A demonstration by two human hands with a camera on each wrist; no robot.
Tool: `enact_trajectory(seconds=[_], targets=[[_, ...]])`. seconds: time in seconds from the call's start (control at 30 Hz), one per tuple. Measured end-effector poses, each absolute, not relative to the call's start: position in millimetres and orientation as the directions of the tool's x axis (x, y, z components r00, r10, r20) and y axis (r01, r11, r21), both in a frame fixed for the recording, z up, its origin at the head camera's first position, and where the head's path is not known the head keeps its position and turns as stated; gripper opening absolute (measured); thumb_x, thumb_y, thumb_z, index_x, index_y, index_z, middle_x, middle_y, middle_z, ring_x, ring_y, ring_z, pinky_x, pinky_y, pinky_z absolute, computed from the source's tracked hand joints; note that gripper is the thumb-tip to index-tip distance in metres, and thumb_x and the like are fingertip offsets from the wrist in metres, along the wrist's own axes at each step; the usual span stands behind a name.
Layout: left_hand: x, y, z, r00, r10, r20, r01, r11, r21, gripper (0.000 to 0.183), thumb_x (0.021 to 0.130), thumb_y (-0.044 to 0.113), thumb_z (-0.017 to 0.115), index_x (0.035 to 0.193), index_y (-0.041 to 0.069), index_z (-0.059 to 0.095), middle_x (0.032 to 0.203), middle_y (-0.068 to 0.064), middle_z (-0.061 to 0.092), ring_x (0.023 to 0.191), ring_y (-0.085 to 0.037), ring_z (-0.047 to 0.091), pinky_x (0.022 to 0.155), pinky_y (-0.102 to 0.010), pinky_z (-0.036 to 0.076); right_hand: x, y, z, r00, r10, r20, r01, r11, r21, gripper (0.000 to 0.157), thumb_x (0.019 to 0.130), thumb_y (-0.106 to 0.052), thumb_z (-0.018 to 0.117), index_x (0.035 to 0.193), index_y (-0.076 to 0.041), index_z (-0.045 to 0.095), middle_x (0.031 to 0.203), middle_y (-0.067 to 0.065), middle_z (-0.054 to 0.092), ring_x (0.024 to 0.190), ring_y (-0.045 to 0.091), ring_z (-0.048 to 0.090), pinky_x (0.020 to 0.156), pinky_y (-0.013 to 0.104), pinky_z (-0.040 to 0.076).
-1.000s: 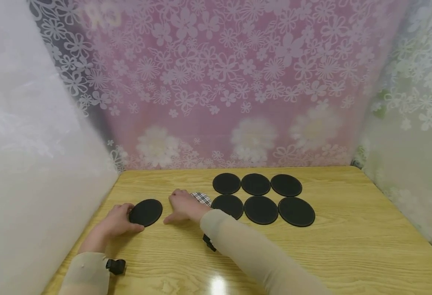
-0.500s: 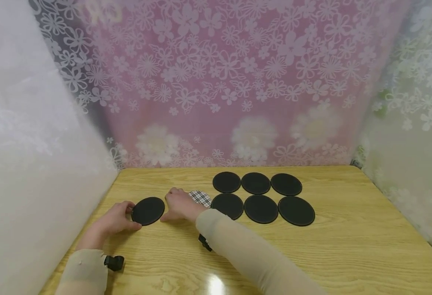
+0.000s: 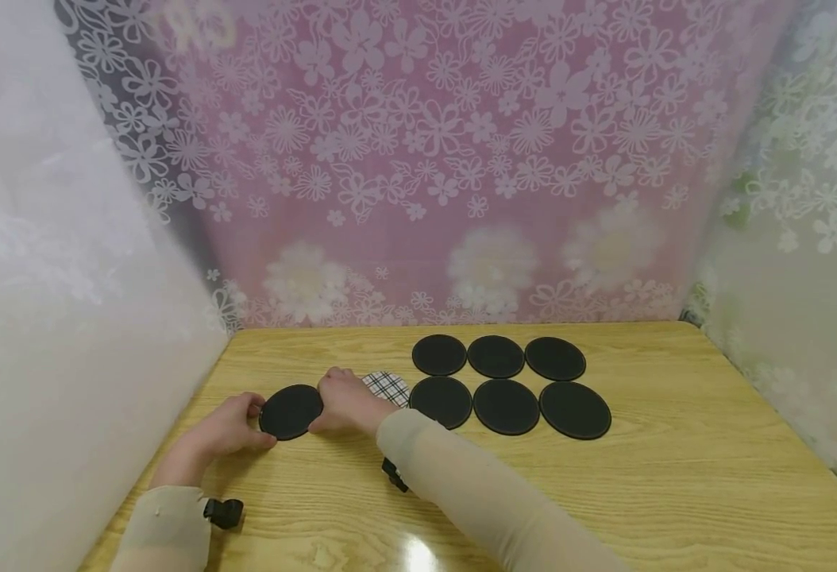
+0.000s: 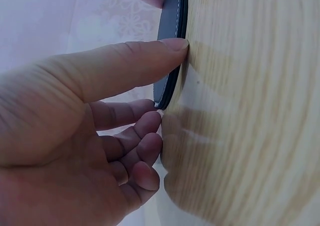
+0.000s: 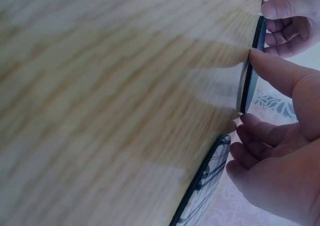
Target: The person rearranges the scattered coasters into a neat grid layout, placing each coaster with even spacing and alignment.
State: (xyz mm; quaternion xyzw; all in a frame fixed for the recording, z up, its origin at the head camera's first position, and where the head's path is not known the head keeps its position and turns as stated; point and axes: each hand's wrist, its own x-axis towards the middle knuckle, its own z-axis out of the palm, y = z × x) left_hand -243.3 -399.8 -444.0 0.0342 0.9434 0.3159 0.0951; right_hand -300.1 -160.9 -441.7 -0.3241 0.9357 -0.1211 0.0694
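A round black coaster [image 3: 291, 412] with pale stitching at its rim lies on the left part of the wooden table. My left hand [image 3: 224, 433] holds its left side, with thumb and index finger at the rim in the left wrist view. At the right side my right hand [image 3: 350, 403] grips the same coaster, its thumb and index finger spread along the edge in the right wrist view. Just right of that hand lies a round coaster with a white-and-black plaid face [image 3: 387, 388], partly covered by the hand.
Two rows of black coasters [image 3: 506, 407] lie nearly edge to edge right of centre. The plaid coaster borders the front row's left end. Flowered curtains [image 3: 418, 199] hang behind and beside the wooden table [image 3: 676, 477]. Both sleeves carry small black devices [image 3: 224, 513].
The black coaster has slid slightly right with the left hand at it. My right hand has shifted left from the plaid coaster, exposing more of it, and now meets the black coaster's right edge.
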Motion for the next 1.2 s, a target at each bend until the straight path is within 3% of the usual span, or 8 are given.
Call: enact_trajectory(seconds=[0.37,0.63,0.8,1.2], targets=[[-243.7,-395.2,-440.4,-0.972,0.125,-0.199,-0.043,0.738,0.673,0.087,0.091,0.007,0.090,0.148,-0.018,0.029,0.123,-0.031,0.068,0.114,-0.041,0.067,0.100,-0.056,0.051,-299.8,-164.5,-440.9,-0.813,-0.581,-0.037,-0.547,0.784,-0.293,0.069,0.097,-0.048,0.085,0.150,-0.012,0.060,0.141,0.003,0.067,0.135,0.024,0.057,0.110,0.038,0.048],[-245.5,-388.3,-438.4,-0.978,0.106,-0.180,-0.042,0.743,0.668,0.091,0.091,0.013,0.092,0.152,-0.015,0.030,0.115,-0.023,0.069,0.110,-0.038,0.068,0.100,-0.057,0.051,-302.7,-162.5,-442.9,-0.825,-0.565,-0.020,-0.535,0.791,-0.297,0.072,0.096,-0.044,0.087,0.154,-0.012,0.058,0.141,0.004,0.070,0.129,0.025,0.060,0.108,0.040,0.049],[-247.2,-383.5,-438.6,-0.981,0.086,-0.174,-0.055,0.738,0.672,0.093,0.092,0.015,0.092,0.155,-0.013,0.030,0.116,-0.022,0.067,0.105,-0.034,0.067,0.094,-0.052,0.053,-306.2,-156.2,-441.5,-0.825,-0.565,-0.004,-0.536,0.784,-0.312,0.072,0.096,-0.041,0.085,0.155,-0.011,0.056,0.142,0.006,0.069,0.128,0.026,0.060,0.110,0.040,0.048],[-262.5,-356.9,-431.0,-0.986,0.069,-0.150,-0.050,0.741,0.670,0.098,0.093,0.022,0.093,0.162,-0.008,0.030,0.129,-0.029,0.060,0.108,-0.038,0.067,0.092,-0.055,0.056,-317.9,-125.9,-427.7,-0.840,-0.542,0.018,-0.500,0.761,-0.413,0.073,0.095,-0.036,0.091,0.155,-0.013,0.057,0.139,0.005,0.071,0.130,0.034,0.057,0.112,0.049,0.046]])
